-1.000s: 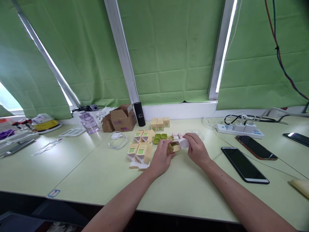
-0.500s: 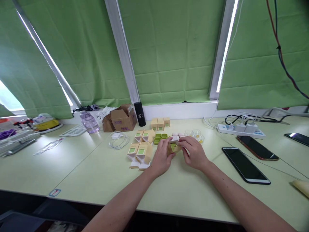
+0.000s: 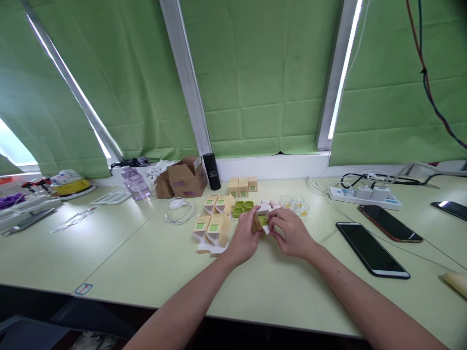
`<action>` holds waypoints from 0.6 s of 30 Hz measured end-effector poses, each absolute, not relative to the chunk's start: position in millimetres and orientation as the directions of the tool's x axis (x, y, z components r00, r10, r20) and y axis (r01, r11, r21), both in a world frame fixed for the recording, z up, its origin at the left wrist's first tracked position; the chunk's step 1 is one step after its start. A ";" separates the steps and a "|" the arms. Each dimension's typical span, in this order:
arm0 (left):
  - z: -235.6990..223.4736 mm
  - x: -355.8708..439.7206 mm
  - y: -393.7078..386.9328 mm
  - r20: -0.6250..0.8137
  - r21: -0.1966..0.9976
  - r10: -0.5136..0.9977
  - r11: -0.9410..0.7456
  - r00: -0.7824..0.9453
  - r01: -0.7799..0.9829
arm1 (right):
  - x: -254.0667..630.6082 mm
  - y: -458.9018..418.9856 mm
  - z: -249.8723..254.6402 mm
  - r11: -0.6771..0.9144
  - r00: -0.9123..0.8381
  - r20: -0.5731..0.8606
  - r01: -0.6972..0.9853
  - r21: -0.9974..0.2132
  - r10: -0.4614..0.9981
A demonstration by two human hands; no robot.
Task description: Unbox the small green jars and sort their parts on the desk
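My left hand [image 3: 245, 239] is closed around a small tan cardboard box [image 3: 257, 224], white inside, whose end stands open. A green piece [image 3: 263, 220] shows in its opening. At the right edge of that box, the bent fingers of my right hand [image 3: 291, 232] pinch its flap; the fingertips are partly hidden. Several unfilled-looking tan boxes [image 3: 218, 228] with green windows and raised flaps lie left of my left hand. Just behind it sit green square cups [image 3: 242, 209]. Pale pink pieces [image 3: 269, 204] and clear cups [image 3: 295, 204] with yellow bits are behind my right hand.
Closed tan boxes [image 3: 243, 186] stand at the back, near a black tumbler [image 3: 211, 171] and an opened carton [image 3: 187, 179]. A white charger cable [image 3: 180, 212] lies left. Phones [image 3: 372, 250] and a power strip [image 3: 365, 197] are on the right.
The box in my hands has turned slightly, and its white flap now shows at the right edge. My right fingers have shifted a little along the opening.
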State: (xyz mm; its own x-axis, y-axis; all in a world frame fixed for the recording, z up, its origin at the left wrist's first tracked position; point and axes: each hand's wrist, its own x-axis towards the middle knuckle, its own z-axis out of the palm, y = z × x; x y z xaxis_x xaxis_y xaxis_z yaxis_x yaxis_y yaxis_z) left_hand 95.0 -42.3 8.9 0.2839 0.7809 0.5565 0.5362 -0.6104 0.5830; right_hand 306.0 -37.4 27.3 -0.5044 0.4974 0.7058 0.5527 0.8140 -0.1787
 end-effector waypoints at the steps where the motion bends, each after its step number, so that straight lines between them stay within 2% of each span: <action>1: 8.9 95.0 -42.6 0.552 0.592 0.784 -0.608 0.283 0.529 | 305.3 -37.9 27.1 0.808 -0.502 0.699 0.560 -0.185 0.509; 11: 7.2 95.1 -40.8 0.473 0.709 0.848 -0.528 0.240 0.467 | 306.6 -43.4 32.9 0.761 -0.481 0.669 0.617 -0.201 0.567; 13: 7.4 95.0 -40.8 0.475 0.707 0.849 -0.524 0.231 0.475 | 306.8 -43.6 32.8 0.751 -0.436 0.680 0.606 -0.261 0.589; 18: 12.3 95.3 -45.2 0.522 0.609 0.807 -0.579 0.276 0.542 | 302.9 -42.3 30.5 0.703 -0.291 0.653 0.449 -0.552 0.699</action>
State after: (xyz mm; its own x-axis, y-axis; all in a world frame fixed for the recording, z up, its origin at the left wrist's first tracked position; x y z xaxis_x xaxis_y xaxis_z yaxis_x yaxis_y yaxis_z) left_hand 95.3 -45.2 12.3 0.2762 0.8073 0.5215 0.5424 -0.5789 0.6088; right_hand 302.9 -42.3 30.5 -0.2907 0.6991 0.6533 0.4490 0.7026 -0.5520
